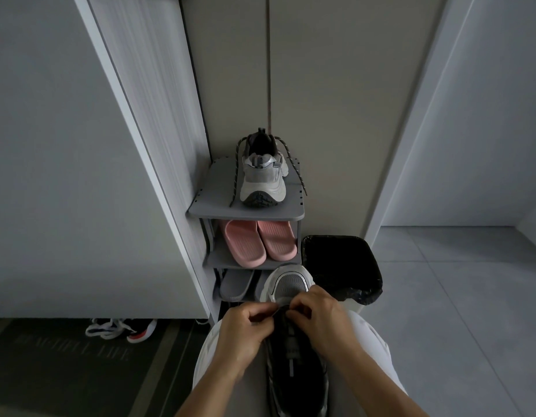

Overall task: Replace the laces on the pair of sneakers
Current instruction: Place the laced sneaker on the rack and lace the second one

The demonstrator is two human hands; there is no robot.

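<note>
1. The sneaker lay on the person's lap. Its long axis ran near to far, with the toe toward the shoe rack and the heel toward the body.
2. Both hands met over the far end of the lacing, just behind the toe cap. The left hand was on the left side and the right hand on the right, about equally near to it.
3. Each grip was clenched, with fingers and thumb pinching the dark lace that ran across between them. The dim light hid which eyelet it passed through.
4. The rest of the eyelet row stretched from the grips back toward the body. The coming move probably turned on working nearward along that axis, side by side.
5. The second sneaker stood on the rack's top shelf, well apart from the hands and heel toward the person. Its speckled laces hung loose down both sides.
</note>
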